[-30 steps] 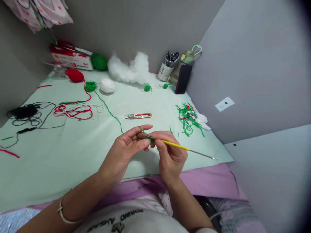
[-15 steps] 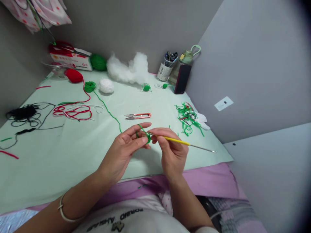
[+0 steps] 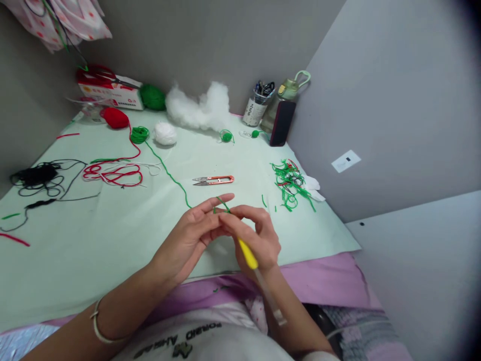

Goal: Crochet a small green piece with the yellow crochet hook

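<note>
Pinching a yellow-handled hook (image 3: pixel 248 253), right fingers (image 3: pixel 255 214) just beside left fingers (image 3: pixel 206 204) holding green yarn (image 3: pixel 223 203)

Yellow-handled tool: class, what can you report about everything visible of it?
The yellow-handled tool is slender, with a plastic-looking handle and a thin, greyish shaft, which is blurred. Held in the grip of the right hand, it slants down toward the wearer, the shaft overlapping the right forearm in view. Its far end is hidden by that hand.
</note>
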Demonstrator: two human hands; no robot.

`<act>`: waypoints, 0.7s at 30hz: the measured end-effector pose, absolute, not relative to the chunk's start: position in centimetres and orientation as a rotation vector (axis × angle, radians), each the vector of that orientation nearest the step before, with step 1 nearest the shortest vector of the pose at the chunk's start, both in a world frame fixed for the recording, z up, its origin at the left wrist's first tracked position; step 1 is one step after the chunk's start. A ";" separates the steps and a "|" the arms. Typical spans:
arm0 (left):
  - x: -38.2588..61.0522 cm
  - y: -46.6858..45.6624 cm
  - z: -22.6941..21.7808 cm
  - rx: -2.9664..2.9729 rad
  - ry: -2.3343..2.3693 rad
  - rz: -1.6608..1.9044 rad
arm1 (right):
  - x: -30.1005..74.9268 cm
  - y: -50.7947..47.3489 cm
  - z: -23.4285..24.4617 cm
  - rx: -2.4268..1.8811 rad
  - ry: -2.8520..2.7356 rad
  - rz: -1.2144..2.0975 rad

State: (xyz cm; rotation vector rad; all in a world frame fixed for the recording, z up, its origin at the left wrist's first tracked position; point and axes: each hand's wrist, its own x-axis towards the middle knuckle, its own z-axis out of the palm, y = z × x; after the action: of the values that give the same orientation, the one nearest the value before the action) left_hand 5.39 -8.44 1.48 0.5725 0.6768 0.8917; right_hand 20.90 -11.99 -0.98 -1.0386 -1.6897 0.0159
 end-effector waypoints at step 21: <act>5.2 -7.9 0.9 0.518 0.646 0.948 | 20.8 -11.4 -0.8 -0.996 -1.174 0.438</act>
State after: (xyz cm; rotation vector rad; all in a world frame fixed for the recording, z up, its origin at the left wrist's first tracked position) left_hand 5.20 -7.91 0.88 0.5182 0.6462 0.9481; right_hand 20.80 -11.41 -0.78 -0.9956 -1.1742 0.4377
